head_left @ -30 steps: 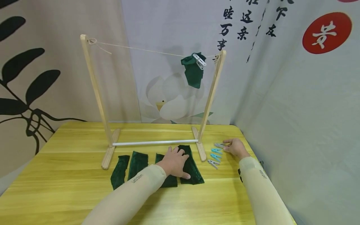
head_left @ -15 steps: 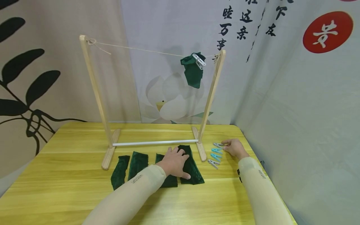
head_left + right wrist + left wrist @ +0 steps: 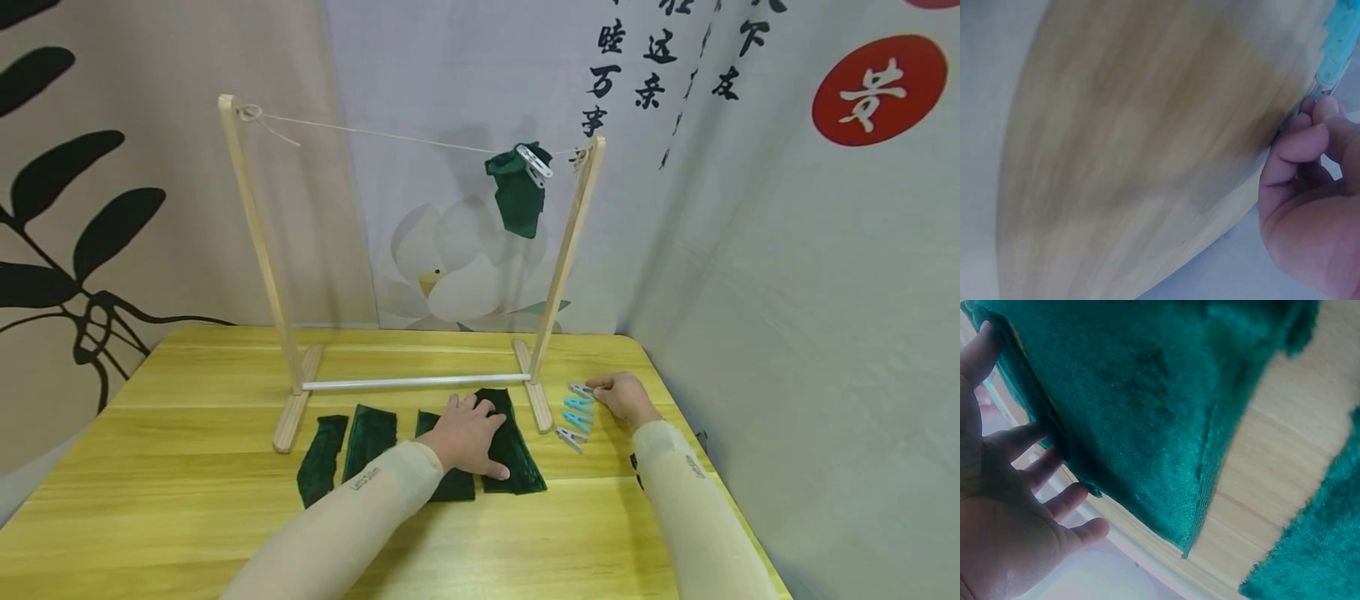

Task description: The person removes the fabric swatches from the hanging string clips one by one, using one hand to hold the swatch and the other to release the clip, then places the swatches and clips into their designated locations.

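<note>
My left hand (image 3: 467, 432) rests with spread fingers on the rightmost dark green cloth piece (image 3: 517, 454). In the left wrist view, its fingers (image 3: 1044, 472) lie along the edge of the velvety green cloth (image 3: 1141, 406). At the right, my right hand (image 3: 624, 397) pinches the end of a grey clothespin (image 3: 581, 390), farthest in a short row. Thumb and index meet at the clothespin in the right wrist view, where the hand (image 3: 1313, 200) is beside a blue clothespin (image 3: 1340, 44). Nearer in the row are blue clothespins (image 3: 577, 419) and another grey clothespin (image 3: 570, 438).
A wooden rack (image 3: 258, 242) with a string (image 3: 375, 132) stands at the back. A small green garment (image 3: 519, 204) hangs on the string from a white clothespin (image 3: 534, 164). More green pieces (image 3: 371, 437) lie left of the left hand. A wall borders the table's right edge.
My right hand and the grey clothespin have shifted slightly left, closer to the blue clothespins. The left hand stays on the cloth.
</note>
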### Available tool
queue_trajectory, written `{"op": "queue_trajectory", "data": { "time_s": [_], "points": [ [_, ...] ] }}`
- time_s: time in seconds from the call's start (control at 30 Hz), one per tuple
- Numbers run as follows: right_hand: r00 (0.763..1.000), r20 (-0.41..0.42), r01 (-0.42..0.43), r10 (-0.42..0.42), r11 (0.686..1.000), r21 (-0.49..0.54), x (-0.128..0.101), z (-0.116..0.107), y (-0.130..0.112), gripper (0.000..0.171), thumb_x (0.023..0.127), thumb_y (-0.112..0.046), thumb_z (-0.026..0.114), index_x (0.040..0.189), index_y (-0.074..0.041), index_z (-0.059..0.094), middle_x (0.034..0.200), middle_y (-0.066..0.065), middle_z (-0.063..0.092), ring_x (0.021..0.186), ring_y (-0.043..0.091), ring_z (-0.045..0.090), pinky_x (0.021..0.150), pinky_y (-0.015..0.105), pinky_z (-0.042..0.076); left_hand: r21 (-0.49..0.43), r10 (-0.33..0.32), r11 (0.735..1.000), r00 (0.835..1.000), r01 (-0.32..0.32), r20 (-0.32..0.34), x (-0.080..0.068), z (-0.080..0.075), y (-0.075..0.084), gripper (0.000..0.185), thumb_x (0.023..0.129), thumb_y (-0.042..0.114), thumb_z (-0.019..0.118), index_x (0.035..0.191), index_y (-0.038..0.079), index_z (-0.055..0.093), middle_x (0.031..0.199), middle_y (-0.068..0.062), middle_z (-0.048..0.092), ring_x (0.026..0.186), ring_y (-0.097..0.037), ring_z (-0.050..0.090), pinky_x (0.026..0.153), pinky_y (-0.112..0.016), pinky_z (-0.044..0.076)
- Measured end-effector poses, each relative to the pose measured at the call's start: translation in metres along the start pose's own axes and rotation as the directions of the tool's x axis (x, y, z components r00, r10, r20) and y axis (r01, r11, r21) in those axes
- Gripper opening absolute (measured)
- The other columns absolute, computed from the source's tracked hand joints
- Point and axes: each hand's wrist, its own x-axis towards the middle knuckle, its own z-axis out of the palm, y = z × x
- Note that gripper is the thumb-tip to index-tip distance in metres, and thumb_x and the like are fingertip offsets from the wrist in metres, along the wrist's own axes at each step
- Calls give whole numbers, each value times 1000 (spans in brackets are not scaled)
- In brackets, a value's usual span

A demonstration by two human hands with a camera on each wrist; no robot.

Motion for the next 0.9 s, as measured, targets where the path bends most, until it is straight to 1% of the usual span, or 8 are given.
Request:
{"op": "queue_trajectory", "data": {
  "time_s": [0.27,0.4,0.5,0.6,0.67,0.73,0.83,0.9],
  "points": [
    [998,-4,-60,60,998,36,0,1,-3,28,101,-18,56,126,-15,69,136,15,62,125,32,56,105,50,45,-14,2,1000,1000,-2,-8,-1,-2,2,94,76,79,61,152,28,40,156,-1,38,148,-31,30,119,-60,23],
    [998,2,-64,64,997,51,-2,1,-2,30,102,-18,56,128,-15,68,139,14,60,128,33,54,105,50,45,-13,0,1000,1000,0,-6,-2,-2,3,94,76,80,61,152,28,40,157,-1,38,148,-31,30,119,-60,23],
    [999,5,-46,46,998,54,-4,0,-1,31,102,-18,55,130,-14,66,141,15,59,131,35,52,106,52,44,-14,-1,1000,1000,1,-3,-2,-1,3,94,76,80,60,152,28,40,157,-1,37,148,-31,30,119,-60,23],
    [999,2,-43,43,997,59,-5,0,-1,31,102,-21,55,131,-15,66,140,13,59,130,34,53,106,51,45,-21,-3,1000,1000,3,-1,-2,0,2,94,76,80,61,152,29,39,157,-1,37,148,-31,29,120,-60,22],
    [999,3,-35,35,998,54,-5,0,-1,33,103,-24,54,132,-14,65,139,14,60,123,30,57,100,47,49,-26,-6,1000,1000,6,3,-2,0,2,94,76,80,61,152,29,39,158,-1,36,149,-31,28,120,-60,22],
    [999,8,-32,32,998,53,-6,-1,0,35,103,-27,54,134,-13,64,134,15,63,105,28,62,90,41,51,-32,-7,999,1000,7,5,-2,0,2,94,76,79,61,153,30,38,158,0,35,149,-32,28,120,-60,22],
    [1000,14,-21,20,999,38,-6,-2,0,39,103,-30,53,136,-11,61,131,16,64,82,21,56,77,34,46,-38,-8,999,1000,8,9,-3,0,1,94,76,79,61,153,30,37,159,0,34,149,-32,27,120,-60,21],
    [1000,20,-24,23,999,38,-6,-3,0,40,103,-31,53,137,-11,60,129,16,64,72,19,51,73,33,45,-43,-5,999,1000,6,13,-3,0,0,95,76,79,62,153,30,37,160,0,33,150,-32,26,120,-60,21]
  ]
}}
